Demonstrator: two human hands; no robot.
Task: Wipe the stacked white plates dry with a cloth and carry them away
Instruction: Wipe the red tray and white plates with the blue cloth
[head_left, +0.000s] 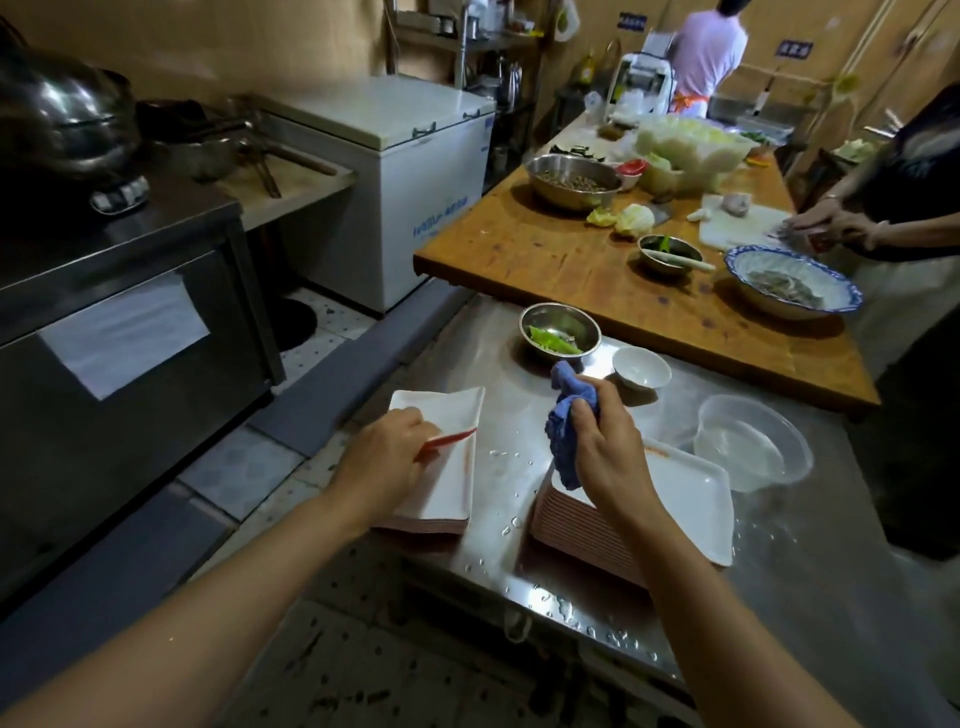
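Two stacks of white rectangular plates on a wet steel tabletop (498, 467)

A steel bowl (560, 330) holds green vegetable scraps; a small white bowl (641, 367) and clear plastic tub (750, 441) look empty. The left stack (441, 457) is pressed flat under the left hand (384, 457), fingers spread, nothing gripped. A crumpled blue cloth (563, 426) is clenched in the right hand (608, 441) over the taller right stack (675, 514).

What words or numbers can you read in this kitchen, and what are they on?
No text here can be read for sure.
White chest freezer: blue lettering on its front, too blurred to read.
Two dark blue wall signs and: white characters, too small to read.
Stove knob panel: marks, too blurred.
The white plates, the blue cloth and the steel table: no text.
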